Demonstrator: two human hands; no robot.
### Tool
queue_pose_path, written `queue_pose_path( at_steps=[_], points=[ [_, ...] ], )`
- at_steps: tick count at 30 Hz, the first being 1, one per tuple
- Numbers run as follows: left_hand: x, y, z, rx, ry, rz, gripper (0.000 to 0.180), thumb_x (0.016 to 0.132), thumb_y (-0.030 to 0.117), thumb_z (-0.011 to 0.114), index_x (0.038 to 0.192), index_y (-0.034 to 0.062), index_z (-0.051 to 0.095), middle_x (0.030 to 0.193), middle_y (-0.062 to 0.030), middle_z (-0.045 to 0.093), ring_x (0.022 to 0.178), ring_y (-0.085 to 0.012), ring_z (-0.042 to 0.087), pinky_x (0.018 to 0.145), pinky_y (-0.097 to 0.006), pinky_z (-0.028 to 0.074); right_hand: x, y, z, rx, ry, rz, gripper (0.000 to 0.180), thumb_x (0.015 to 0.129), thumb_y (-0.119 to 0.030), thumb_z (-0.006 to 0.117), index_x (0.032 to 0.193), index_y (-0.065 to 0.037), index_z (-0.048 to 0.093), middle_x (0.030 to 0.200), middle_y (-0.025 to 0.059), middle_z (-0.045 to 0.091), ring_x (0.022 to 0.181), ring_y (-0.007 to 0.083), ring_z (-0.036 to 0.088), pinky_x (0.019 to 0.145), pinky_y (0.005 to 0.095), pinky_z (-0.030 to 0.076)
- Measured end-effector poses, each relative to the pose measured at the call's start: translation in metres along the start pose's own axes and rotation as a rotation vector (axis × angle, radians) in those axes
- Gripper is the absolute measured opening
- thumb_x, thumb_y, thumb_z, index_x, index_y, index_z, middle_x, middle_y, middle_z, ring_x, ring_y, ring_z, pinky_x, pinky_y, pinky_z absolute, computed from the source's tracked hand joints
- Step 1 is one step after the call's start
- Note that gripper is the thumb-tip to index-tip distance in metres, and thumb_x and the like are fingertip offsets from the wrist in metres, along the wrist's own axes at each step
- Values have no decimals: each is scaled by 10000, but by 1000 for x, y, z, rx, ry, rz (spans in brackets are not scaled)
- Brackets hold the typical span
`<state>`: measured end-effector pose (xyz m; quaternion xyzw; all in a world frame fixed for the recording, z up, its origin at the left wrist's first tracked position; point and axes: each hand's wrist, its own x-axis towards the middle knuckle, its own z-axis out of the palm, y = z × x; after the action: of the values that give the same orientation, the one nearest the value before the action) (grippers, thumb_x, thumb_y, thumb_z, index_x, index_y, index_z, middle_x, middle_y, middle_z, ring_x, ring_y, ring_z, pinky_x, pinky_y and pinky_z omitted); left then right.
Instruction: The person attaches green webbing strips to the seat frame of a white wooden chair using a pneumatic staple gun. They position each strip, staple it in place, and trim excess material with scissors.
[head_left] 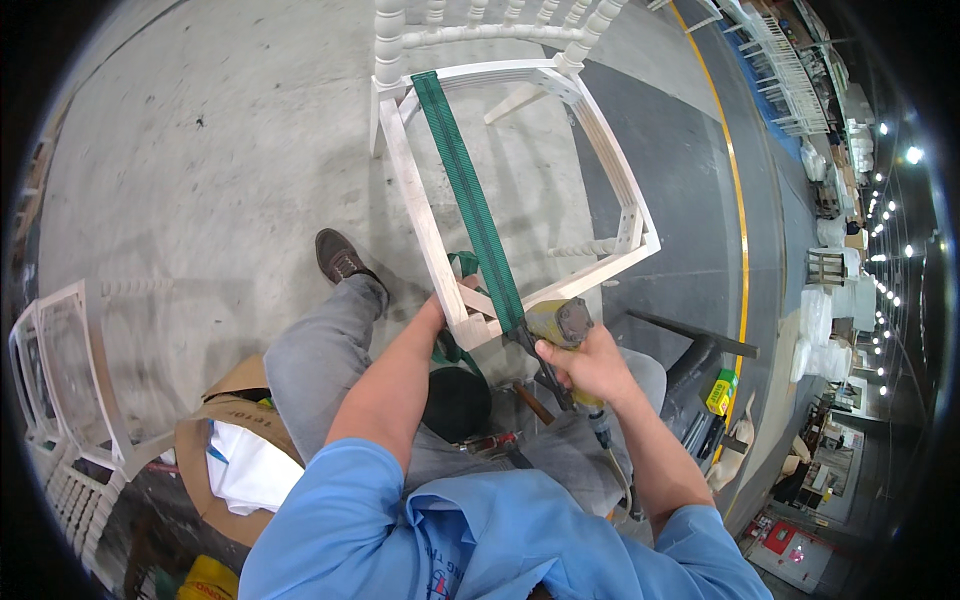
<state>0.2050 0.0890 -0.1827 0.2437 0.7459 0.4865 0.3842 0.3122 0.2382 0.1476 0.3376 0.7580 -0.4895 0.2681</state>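
A white wooden chair frame with an open seat stands in front of me, its spindled back at the far side. One green webbing strap runs over the seat opening from the far rail to the near rail. My right hand is closed around a yellowish air staple gun, whose nose meets the strap's near end at the rail. At the near left corner, my left hand is closed on loose green webbing below the frame. The side rail hides most of its fingers. More webbing hangs by that wrist.
Another white chair frame lies at the left, beside a cardboard box holding white material. Tools and a small green-yellow box sit at my right. An air hose trails from the gun. A yellow floor line runs along the right.
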Motion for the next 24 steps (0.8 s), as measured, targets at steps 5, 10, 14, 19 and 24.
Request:
queue_pose_path(
  at_steps=[5,10,14,19,24],
  points=[
    [1,2,-1,420,18,122,340,927,307,650,1222,143,619,886,-134,643,833,-310,667,752,-425,520,-2,-2,2,-20,-13,1,355,927,-212,782,1163,10,638,800,23,659,548,84,564,483,272,473],
    [-1,3,-2,266,27,139,333,934,318,635,1220,146,633,898,-138,662,826,-303,681,740,-429,529,-5,-3,12,6,-25,6,370,916,-182,789,1182,13,620,797,19,654,548,83,562,490,270,474],
    [-3,4,-1,147,85,123,274,963,313,616,1150,117,657,854,-127,657,815,-289,683,749,-419,540,-7,-4,18,27,-19,-32,373,911,-179,790,1179,18,619,788,19,650,548,86,566,496,272,477],
    [-7,6,3,-198,87,-4,286,999,315,574,1130,92,697,897,-129,690,838,-276,698,747,-397,555,-11,0,16,-19,-46,-2,362,911,-191,792,1161,13,629,780,17,650,566,94,582,498,274,481],
    [-16,19,1,-919,110,-253,324,1020,321,547,1141,82,729,982,-135,731,875,-265,715,736,-378,567,-46,16,-23,236,31,-89,298,931,-189,781,1122,-6,645,784,18,647,582,105,594,503,278,485]
  ],
)
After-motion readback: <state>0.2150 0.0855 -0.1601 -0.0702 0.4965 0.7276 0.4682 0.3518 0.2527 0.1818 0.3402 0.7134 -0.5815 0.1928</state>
